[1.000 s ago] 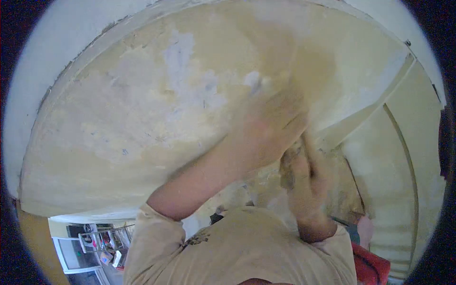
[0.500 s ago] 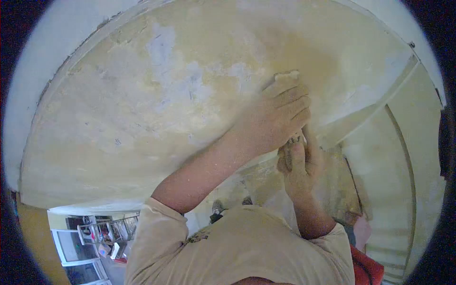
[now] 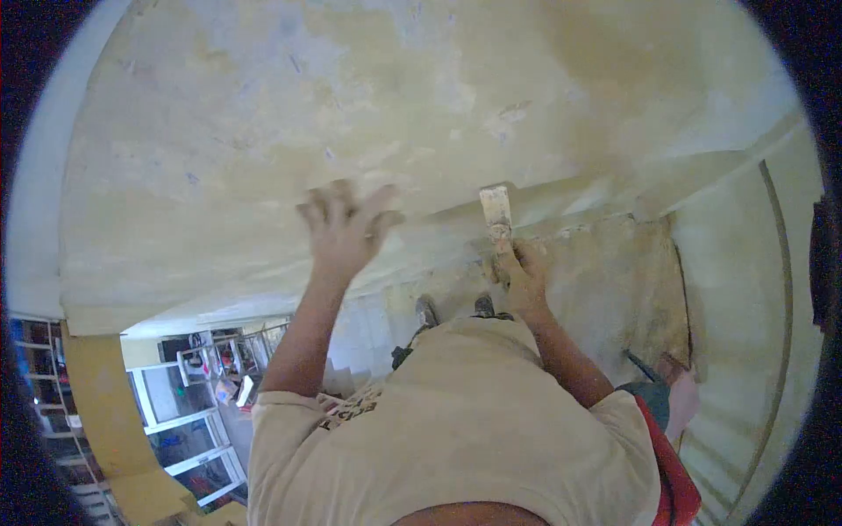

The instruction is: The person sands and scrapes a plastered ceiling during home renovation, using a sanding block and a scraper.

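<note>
My left hand [image 3: 345, 230] is spread with its fingers apart and slightly blurred, in front of or against the patchy cream wall [image 3: 263, 167]; whether it touches cannot be made out. In my right hand [image 3: 526, 276] is a scraper [image 3: 496, 210], its flat, whitish-smeared blade pointing up near the lower part of the wall. The fingers wrap round its handle, which is mostly hidden. Pale scraped patches and small dark marks cover the wall surface.
My shoes [image 3: 484, 305] stand on the stained floor below. A red object [image 3: 675, 473] is beside my right side, near a pink item [image 3: 682, 403]. At the lower left are a metal rack [image 3: 263, 346], a white-framed window [image 3: 189, 438] and a yellow pillar [image 3: 110, 394].
My hands were close together on the wall. My left hand has moved left and opened. My right hand has moved slightly left, and the scraper blade now shows. The view has shifted.
</note>
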### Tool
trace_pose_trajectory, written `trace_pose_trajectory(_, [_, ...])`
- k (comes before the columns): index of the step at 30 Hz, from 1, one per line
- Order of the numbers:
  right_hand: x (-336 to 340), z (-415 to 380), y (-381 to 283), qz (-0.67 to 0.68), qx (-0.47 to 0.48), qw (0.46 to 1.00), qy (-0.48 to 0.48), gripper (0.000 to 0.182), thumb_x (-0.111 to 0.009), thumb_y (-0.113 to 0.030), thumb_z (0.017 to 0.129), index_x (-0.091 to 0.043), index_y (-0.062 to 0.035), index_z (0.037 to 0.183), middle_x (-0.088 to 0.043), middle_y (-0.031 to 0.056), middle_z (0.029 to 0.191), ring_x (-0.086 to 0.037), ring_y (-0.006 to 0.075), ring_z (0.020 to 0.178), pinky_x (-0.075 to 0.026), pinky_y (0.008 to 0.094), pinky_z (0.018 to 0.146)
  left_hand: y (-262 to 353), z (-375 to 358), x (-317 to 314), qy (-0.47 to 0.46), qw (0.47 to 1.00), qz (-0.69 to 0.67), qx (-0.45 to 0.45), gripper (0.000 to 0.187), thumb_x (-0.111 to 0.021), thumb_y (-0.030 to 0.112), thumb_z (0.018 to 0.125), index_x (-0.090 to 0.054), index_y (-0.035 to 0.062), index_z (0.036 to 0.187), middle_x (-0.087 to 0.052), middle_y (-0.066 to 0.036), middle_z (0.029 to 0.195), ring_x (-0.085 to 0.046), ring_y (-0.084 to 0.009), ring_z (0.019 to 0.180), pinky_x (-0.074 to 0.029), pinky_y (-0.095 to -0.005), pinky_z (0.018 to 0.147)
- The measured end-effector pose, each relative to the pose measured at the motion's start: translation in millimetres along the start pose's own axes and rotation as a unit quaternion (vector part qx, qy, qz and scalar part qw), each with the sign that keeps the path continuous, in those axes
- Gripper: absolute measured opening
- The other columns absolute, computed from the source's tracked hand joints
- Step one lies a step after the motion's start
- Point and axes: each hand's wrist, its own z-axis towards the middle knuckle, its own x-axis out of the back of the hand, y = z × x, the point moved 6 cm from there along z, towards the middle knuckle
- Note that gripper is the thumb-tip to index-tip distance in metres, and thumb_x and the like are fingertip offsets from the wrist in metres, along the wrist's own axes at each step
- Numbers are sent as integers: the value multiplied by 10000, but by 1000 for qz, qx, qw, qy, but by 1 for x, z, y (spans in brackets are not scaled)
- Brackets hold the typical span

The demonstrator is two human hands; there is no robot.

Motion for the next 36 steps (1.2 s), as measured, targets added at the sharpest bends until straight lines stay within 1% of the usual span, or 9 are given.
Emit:
trace_pose_trajectory(3, [0,0,-1,26,-13,1000,11,167,-509,-195,893,-542,-42,834,-506,-2,665,-455,80,565,-375,240,500,-63,-30,17,33,991,26,124,609,-557,475,811,-389,234,1344,82,-323,1422,127,-536,1284,21,-658,995])
trace_pose_trajectory(8, [-25,-5,-32,29,1,999,19,223,-496,-250,913,-535,-54,813,-474,-16,628,-432,75,541,-355,233,486,-137,-42,61,178,941,-30,285,781,-473,468,852,-67,144,1436,137,-318,1416,149,-499,1298,57,-620,1006])
trace_pose_trajectory(12, [-41,5,-67,-13,111,992,59,286,-480,-319,923,-533,-66,800,-460,-25,597,-418,71,501,-338,241,449,-144,-49,63,187,947,-35,261,781,-462,476,855,-85,108,1431,138,-322,1414,141,-484,1307,74,-610,1008])
trace_pose_trajectory(16, [-51,21,-118,-62,51,989,123,300,-464,-336,928,-539,-73,804,-450,-33,575,-403,70,460,-320,247,413,-168,-69,57,189,958,-2,216,762,-417,495,866,-72,123,1435,122,-312,1422,120,-485,1311,46,-622,1009])
trace_pose_trajectory(18, [-55,21,-147,-83,147,985,49,326,-430,-343,939,-579,-57,895,-509,-10,667,-459,66,527,-373,212,457,-179,-78,55,196,958,24,210,756,-391,510,871,-66,126,1435,110,-309,1426,113,-486,1312,37,-625,1009])
trace_pose_trajectory(25, [-102,4,-66,-128,48,991,14,349,-426,-363,939,-569,-45,925,-519,-4,668,-460,65,526,-396,217,474,-199,-109,55,247,940,62,226,744,-282,586,878,-94,130,1435,39,-265,1453,39,-471,1327,-13,-618,1027])
trace_pose_trajectory(28, [-135,-2,-87,-31,66,996,59,290,-420,-347,947,-528,-98,844,-419,-42,604,-394,59,518,-336,223,453,-201,-111,55,258,938,62,224,734,-305,570,874,-98,145,1436,22,-256,1458,30,-469,1329,-20,-617,1029])
trace_pose_trajectory(31, [-174,0,-116,-27,194,981,-9,283,-409,-333,952,-523,-95,851,-418,-44,605,-385,60,512,-336,228,452,-213,-119,52,253,944,38,209,739,-395,524,840,-137,159,1428,23,-294,1442,35,-501,1316,-7,-641,1010])
trace_pose_trajectory(36, [-174,9,-12,9,98,995,-12,294,-414,-327,951,-535,-74,861,-457,-28,603,-417,63,509,-341,236,437,-220,-133,46,249,949,39,190,745,-418,517,828,-149,163,1425,16,-284,1446,36,-499,1317,3,-646,1008])
